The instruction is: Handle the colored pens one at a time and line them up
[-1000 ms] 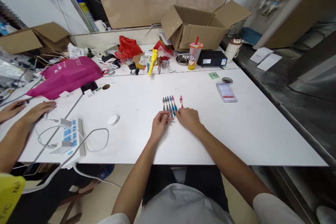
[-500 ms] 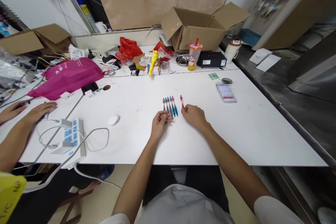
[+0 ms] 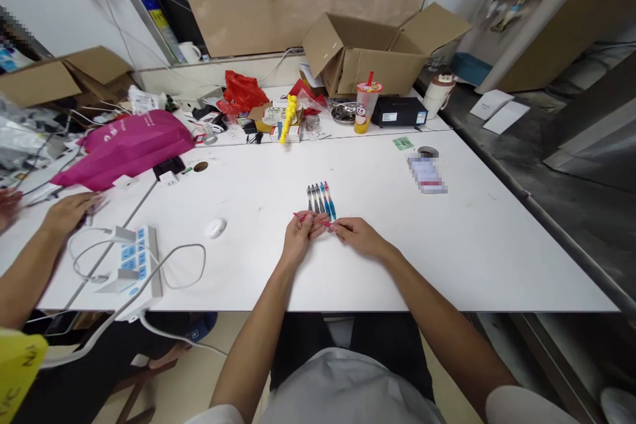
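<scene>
A red pen [image 3: 324,222] lies crosswise between my two hands, low over the white table [image 3: 427,252]. My left hand [image 3: 299,236] is closed on its left part, with the red tip poking out past the thumb. The fingers of my right hand [image 3: 355,235] pinch its right end. Just beyond my hands, several pens [image 3: 318,196] lie side by side in a row: grey-black ones on the left, then a blue one and one with a pink top and blue lower end. My left fingers hide the lower ends of some.
A white earbud case [image 3: 215,228] and a power strip [image 3: 144,258] with cables are on the left, near another person's hand [image 3: 72,212]. A drink cup [image 3: 365,109], a black box [image 3: 400,112] and an open carton [image 3: 372,66] stand at the back. Tape [image 3: 428,152] lies on the right.
The red pen has been lifted from beside the row, brought left and turned sideways. My left hand has taken hold of it too. The other person's hand at far left has moved.
</scene>
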`<act>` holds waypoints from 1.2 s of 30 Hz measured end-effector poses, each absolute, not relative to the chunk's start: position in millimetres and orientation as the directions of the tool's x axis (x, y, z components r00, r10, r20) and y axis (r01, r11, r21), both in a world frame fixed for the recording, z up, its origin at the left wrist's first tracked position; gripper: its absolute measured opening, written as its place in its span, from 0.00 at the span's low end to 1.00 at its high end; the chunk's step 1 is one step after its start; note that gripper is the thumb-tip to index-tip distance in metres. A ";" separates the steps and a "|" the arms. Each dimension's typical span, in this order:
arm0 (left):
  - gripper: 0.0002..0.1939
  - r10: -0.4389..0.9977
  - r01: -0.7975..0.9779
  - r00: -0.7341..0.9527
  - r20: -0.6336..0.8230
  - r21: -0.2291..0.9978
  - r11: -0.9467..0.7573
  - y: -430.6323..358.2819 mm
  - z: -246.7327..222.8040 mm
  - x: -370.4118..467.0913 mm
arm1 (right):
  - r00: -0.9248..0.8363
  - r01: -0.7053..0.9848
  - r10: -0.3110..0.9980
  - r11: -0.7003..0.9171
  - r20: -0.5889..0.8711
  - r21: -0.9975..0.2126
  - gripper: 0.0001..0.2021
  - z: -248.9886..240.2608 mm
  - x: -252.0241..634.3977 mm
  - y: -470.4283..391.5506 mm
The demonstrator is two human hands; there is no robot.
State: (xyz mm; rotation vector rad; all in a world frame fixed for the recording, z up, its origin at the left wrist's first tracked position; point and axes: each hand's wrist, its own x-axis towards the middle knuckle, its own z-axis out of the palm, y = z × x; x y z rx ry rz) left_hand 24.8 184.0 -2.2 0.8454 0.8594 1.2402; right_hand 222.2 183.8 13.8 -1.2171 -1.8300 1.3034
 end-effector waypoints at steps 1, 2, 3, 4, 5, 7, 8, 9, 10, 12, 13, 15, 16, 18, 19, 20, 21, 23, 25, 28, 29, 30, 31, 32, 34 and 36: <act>0.23 0.989 -0.417 0.119 -0.089 0.899 0.131 183.5 -2.1 24.8 | -0.404 0.344 0.914 0.120 -0.032 -0.931 0.21 12.4 222.1 182.6; 0.23 0.989 -0.408 0.119 -0.092 0.903 0.134 183.2 -2.1 24.7 | -0.388 0.346 0.921 0.134 -0.012 -0.928 0.21 11.0 221.8 181.2; 0.23 0.989 -0.401 0.117 -0.094 0.906 0.133 183.0 -2.1 24.7 | -0.368 0.349 0.930 0.149 0.011 -0.925 0.20 9.6 221.3 179.8; 0.23 0.989 -0.395 0.115 -0.094 0.909 0.132 182.9 -2.1 24.6 | -0.349 0.356 0.937 0.164 0.032 -0.920 0.18 8.5 220.7 178.4; 0.23 0.989 -0.390 0.112 -0.093 0.911 0.130 183.0 -2.2 24.6 | -0.333 0.364 0.942 0.178 0.051 -0.914 0.16 7.8 220.1 177.1; 0.22 0.990 -0.384 0.107 -0.096 0.914 0.130 183.8 -2.4 24.4 | -0.308 0.389 0.948 0.202 0.080 -0.899 0.14 7.2 219.0 175.3; 0.22 0.989 -0.382 0.105 -0.101 0.914 0.134 184.2 -2.6 24.3 | -0.307 0.404 0.948 0.207 0.081 -0.891 0.13 7.1 218.6 174.8; 0.22 0.989 -0.380 0.104 -0.108 0.914 0.140 184.7 -2.8 24.2 | -0.310 0.411 0.948 0.205 0.075 -0.888 0.13 7.0 218.3 174.7; 0.22 0.988 -0.378 0.105 -0.115 0.914 0.146 185.0 -3.0 24.1 | -0.312 0.408 0.948 0.198 0.068 -0.891 0.14 6.6 218.1 174.8; 0.23 0.988 -0.367 0.105 -0.117 0.918 0.148 185.1 -3.0 24.2 | -0.295 0.377 0.954 0.176 0.062 -0.909 0.14 4.7 217.9 175.7; 0.23 0.988 -0.359 0.105 -0.114 0.922 0.145 184.9 -2.8 24.4 | -0.275 0.354 0.959 0.167 0.069 -0.920 0.14 3.3 217.8 176.3; 0.23 0.988 -0.346 0.101 -0.115 0.927 0.143 184.2 -1.9 25.0 | -0.216 0.318 0.972 0.164 0.098 -0.934 0.13 -0.3 217.9 177.7; 0.22 0.988 -0.343 0.096 -0.119 0.928 0.145 183.9 -1.3 25.3 | -0.197 0.306 0.974 0.168 0.110 -0.937 0.13 -2.1 218.0 178.3; 0.22 0.987 -0.342 0.088 -0.134 0.926 0.156 183.6 -0.3 25.8 | -0.195 0.279 0.974 0.165 0.113 -0.946 0.12 -5.2 218.2 179.1; 0.22 0.987 -0.344 0.083 -0.141 0.925 0.161 183.7 0.0 26.1 | -0.197 0.269 0.975 0.159 0.107 -0.950 0.12 -6.4 218.2 179.2; 0.22 0.986 -0.348 0.077 -0.146 0.923 0.163 183.9 0.2 26.3 | -0.196 0.266 0.975 0.153 0.101 -0.952 0.12 -7.2 218.2 179.2; 0.23 0.986 -0.351 0.074 -0.150 0.921 0.167 184.1 0.2 26.4 | -0.191 0.269 0.976 0.151 0.101 -0.951 0.13 -7.8 218.1 179.1; 0.23 0.985 -0.355 0.071 -0.155 0.919 0.171 184.4 0.1 26.4 | -0.177 0.272 0.977 0.162 0.117 -0.949 0.15 -8.4 217.6 178.9; 0.23 0.986 -0.354 0.074 -0.152 0.920 0.169 184.4 0.1 26.2 | -0.191 0.244 0.973 0.176 0.130 -0.954 0.14 -8.8 217.0 179.0; 0.23 0.986 -0.346 0.074 -0.146 0.924 0.163 184.3 0.5 25.8 | -0.175 0.219 0.972 0.192 0.155 -0.957 0.14 -9.7 216.5 179.5; 0.23 0.986 -0.345 0.074 -0.147 0.924 0.164 184.3 0.7 25.8 | -0.169 0.217 0.972 0.196 0.161 -0.956 0.15 -10.1 216.5 179.7; 0.24 0.986 -0.344 0.075 -0.149 0.924 0.166 184.4 0.8 25.9 | -0.168 0.212 0.972 0.197 0.163 -0.957 0.16 -10.5 216.6 179.9; 0.24 0.986 -0.345 0.076 -0.152 0.923 0.169 184.5 0.8 26.0 | -0.173 0.204 0.972 0.195 0.161 -0.959 0.16 -10.8 216.7 180.1; 0.24 0.985 -0.347 0.076 -0.153 0.922 0.170 184.7 0.8 26.2 | -0.179 0.199 0.971 0.194 0.159 -0.961 0.15 -11.1 216.8 180.3; 0.24 0.986 -0.352 0.071 -0.153 0.921 0.168 185.0 0.6 26.7 | -0.169 0.206 0.971 0.201 0.168 -0.958 0.15 -11.3 216.7 180.4; 0.23 0.986 -0.357 0.062 -0.153 0.919 0.165 185.0 0.3 27.1 | -0.160 0.211 0.972 0.205 0.173 -0.956 0.15 -10.7 216.4 180.3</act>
